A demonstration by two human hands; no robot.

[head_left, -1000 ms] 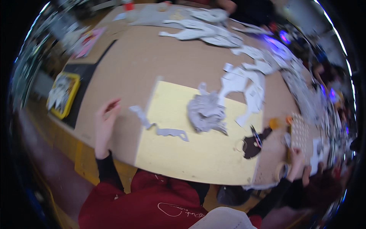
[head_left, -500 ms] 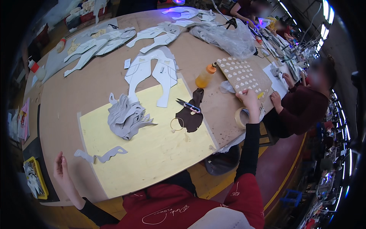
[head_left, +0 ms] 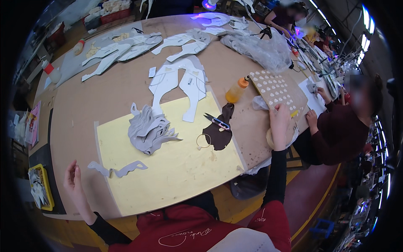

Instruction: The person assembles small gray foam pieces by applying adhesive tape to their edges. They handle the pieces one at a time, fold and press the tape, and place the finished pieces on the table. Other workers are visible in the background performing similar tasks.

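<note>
My right hand (head_left: 280, 126) is at the near edge of a brown board (head_left: 289, 79) dotted with rows of small white pieces. Its fingertips are pinched together, and whatever lies between them is too small to make out. Behind that hand a tape roll (head_left: 269, 136) is partly hidden. My left hand (head_left: 77, 187) hovers over the table's near left, holding nothing, fingers loosely raised and apart. Closest to it is a wavy grey cut piece (head_left: 128, 169) on the yellow sheet (head_left: 168, 189). A pile of grey cut pieces (head_left: 149, 130) lies farther in.
Thread snips (head_left: 217, 122) rest on a dark brown scrap (head_left: 221, 136), beside a thin ring (head_left: 204, 141). An orange-capped bottle (head_left: 237, 90) stands near the board. White shaped panels (head_left: 180, 80) lie beyond. A yellow tray (head_left: 46, 185) sits at left; a co-worker (head_left: 346, 111) sits at right.
The whole view has shifted, so the table appears farther right and slightly lower. My right hand has turned more upright at the board's edge and covers more of the tape roll.
</note>
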